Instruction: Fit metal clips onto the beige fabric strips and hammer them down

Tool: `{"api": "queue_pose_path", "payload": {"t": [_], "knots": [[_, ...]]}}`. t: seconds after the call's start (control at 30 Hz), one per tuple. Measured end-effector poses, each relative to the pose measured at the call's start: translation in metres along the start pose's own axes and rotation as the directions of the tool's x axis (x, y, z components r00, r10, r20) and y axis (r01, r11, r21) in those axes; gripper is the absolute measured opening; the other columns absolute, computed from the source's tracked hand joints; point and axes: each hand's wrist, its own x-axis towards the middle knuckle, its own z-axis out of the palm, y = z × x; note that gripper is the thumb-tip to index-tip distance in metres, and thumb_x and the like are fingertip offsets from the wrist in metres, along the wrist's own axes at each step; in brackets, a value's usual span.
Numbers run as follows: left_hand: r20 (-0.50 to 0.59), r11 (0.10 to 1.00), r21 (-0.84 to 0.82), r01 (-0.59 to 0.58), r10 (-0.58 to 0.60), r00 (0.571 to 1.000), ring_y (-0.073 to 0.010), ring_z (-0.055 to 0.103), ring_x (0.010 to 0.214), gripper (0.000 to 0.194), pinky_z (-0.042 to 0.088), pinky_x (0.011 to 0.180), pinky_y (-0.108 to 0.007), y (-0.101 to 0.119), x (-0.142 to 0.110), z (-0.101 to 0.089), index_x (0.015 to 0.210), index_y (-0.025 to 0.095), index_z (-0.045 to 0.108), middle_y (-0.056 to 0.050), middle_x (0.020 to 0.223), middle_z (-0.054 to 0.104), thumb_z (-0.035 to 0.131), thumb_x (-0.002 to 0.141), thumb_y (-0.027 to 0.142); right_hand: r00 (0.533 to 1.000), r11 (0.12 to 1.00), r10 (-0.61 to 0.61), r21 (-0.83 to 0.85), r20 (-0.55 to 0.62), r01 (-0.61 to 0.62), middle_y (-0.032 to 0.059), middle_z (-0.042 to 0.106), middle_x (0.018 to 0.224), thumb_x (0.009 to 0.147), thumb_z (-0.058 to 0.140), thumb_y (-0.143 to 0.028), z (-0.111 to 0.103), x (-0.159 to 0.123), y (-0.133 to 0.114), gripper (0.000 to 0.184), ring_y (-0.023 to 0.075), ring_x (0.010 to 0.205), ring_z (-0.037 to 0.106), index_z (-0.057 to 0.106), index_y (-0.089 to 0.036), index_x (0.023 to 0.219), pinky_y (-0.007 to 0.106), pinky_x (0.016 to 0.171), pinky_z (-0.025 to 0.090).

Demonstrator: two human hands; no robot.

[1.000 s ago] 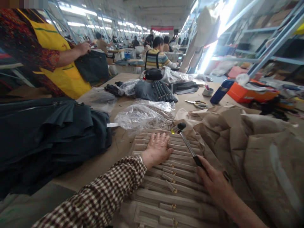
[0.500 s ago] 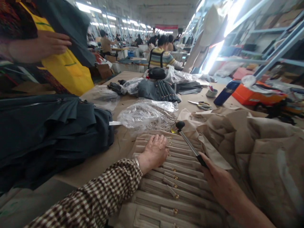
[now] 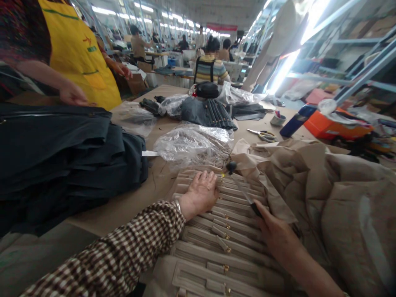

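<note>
My left hand (image 3: 200, 194) lies flat on a row of overlapping beige fabric pieces (image 3: 198, 243), with its fingers stretched out. Small gold-coloured metal fittings (image 3: 227, 249) run in a line down these pieces. In my right hand (image 3: 272, 233) is a small hammer (image 3: 244, 191), gripped by its black handle. The hammer has a metal shaft and a black and yellow head, blurred by motion, which is low over the far end of the row, just right of my left fingertips. Whether the head touches the fittings I cannot tell.
Dark fabric (image 3: 62, 165) is piled at left, crumpled beige fabric (image 3: 349, 198) at right. Clear plastic bags (image 3: 188, 144), scissors (image 3: 262, 135), a blue box-like object (image 3: 297, 120) and an orange box (image 3: 338, 123) lie beyond. A co-worker in a yellow apron (image 3: 80, 49) stands far left.
The hammer's head has dropped slightly and moved left. My left hand stays in place. The co-worker has lowered the dark fabric onto the left pile, and a hand now rests near it.
</note>
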Motion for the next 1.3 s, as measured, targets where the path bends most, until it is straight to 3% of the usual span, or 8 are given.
{"api": "queue_pose_path", "payload": {"t": [0.1,0.3,0.5,0.7,0.87,0.97,1.1,1.3], "knots": [[0.002,1.0,-0.018,0.014,-0.014,1.0,-0.0325,0.034,0.142,0.054,0.024,0.118,-0.05,0.0,0.0,-0.001,0.145,0.009,0.041,-0.012,0.152,0.039,0.03,0.098,0.034,0.991,0.999,0.046,-0.007,0.125,-0.045,0.0114,0.074,0.107,0.094,0.037,-0.029,-0.001,-0.001,-0.001,0.046,0.026,0.092,0.073,0.057,-0.019,0.134,0.031,0.07,0.059],[0.063,1.0,0.011,-0.014,0.013,0.998,-0.0351,0.028,0.144,0.056,0.021,0.12,-0.052,0.0,0.001,0.0,0.146,0.005,0.039,-0.015,0.154,0.034,0.031,0.098,0.032,0.993,0.997,0.042,0.067,-0.109,-0.035,0.0141,0.071,0.116,0.096,0.039,-0.033,-0.008,-0.02,-0.005,0.049,0.0251,0.101,0.071,0.049,-0.015,0.14,0.032,0.081,0.058],[0.046,0.999,0.015,-0.037,0.037,0.998,-0.0326,0.03,0.144,0.052,0.022,0.119,-0.05,-0.001,-0.003,-0.005,0.144,0.009,0.043,-0.015,0.154,0.035,0.032,0.096,0.027,0.984,0.996,0.08,0.015,0.16,-0.083,0.0106,0.074,0.109,0.095,0.036,-0.029,-0.006,-0.025,0.002,0.046,0.0249,0.093,0.073,0.053,-0.018,0.137,0.031,0.074,0.06],[0.045,0.999,0.023,-0.039,0.038,0.998,-0.0334,0.024,0.146,0.056,0.017,0.12,-0.051,-0.001,-0.004,-0.001,0.146,0.005,0.037,-0.015,0.156,0.031,0.025,0.099,0.032,0.997,1.0,0.004,0.031,-0.082,-0.002,0.0142,0.072,0.111,0.095,0.04,-0.032,-0.015,-0.042,-0.003,0.047,0.0247,0.093,0.073,0.051,-0.015,0.137,0.03,0.076,0.059],[0.07,1.0,0.007,-0.011,0.01,0.997,-0.0337,0.028,0.144,0.055,0.021,0.119,-0.051,-0.001,-0.002,-0.007,0.147,0.006,0.036,-0.015,0.155,0.033,0.028,0.099,0.032,0.986,0.998,0.048,-0.058,0.161,-0.039,0.0124,0.076,0.098,0.094,0.036,-0.03,-0.003,-0.042,0.005,0.046,0.0262,0.076,0.075,0.057,-0.016,0.133,0.031,0.061,0.059],[0.097,1.0,0.013,-0.023,0.022,0.995,-0.0349,0.026,0.145,0.056,0.022,0.119,-0.05,0.0,-0.004,-0.017,0.148,0.006,0.035,-0.016,0.156,0.03,0.031,0.099,0.033,0.991,0.998,0.067,-0.011,0.12,-0.066,0.0122,0.076,0.1,0.096,0.036,-0.034,-0.009,-0.041,0.004,0.048,0.0253,0.084,0.074,0.054,-0.015,0.136,0.029,0.065,0.06],[0.018,0.997,0.056,-0.05,0.049,0.999,-0.0345,0.02,0.147,0.058,0.021,0.119,-0.053,0.004,-0.021,-0.03,0.151,0.011,0.03,-0.014,0.159,0.022,0.035,0.099,0.035,0.998,0.997,0.053,0.062,0.027,-0.055,0.0119,0.073,0.112,0.096,0.036,-0.035,-0.024,-0.052,-0.003,0.047,0.023,0.091,0.073,0.051,-0.017,0.137,0.027,0.072,0.06],[0.074,0.983,0.11,-0.149,0.142,0.987,-0.0331,0.028,0.144,0.057,0.025,0.119,-0.051,0.007,-0.052,-0.025,0.147,0.007,0.037,-0.015,0.157,0.028,0.03,0.1,0.04,0.983,0.995,0.09,-0.049,0.16,-0.083,0.0103,0.076,0.099,0.098,0.035,-0.034,-0.016,-0.053,0.005,0.048,0.0256,0.082,0.074,0.05,-0.017,0.14,0.03,0.063,0.06]]}}
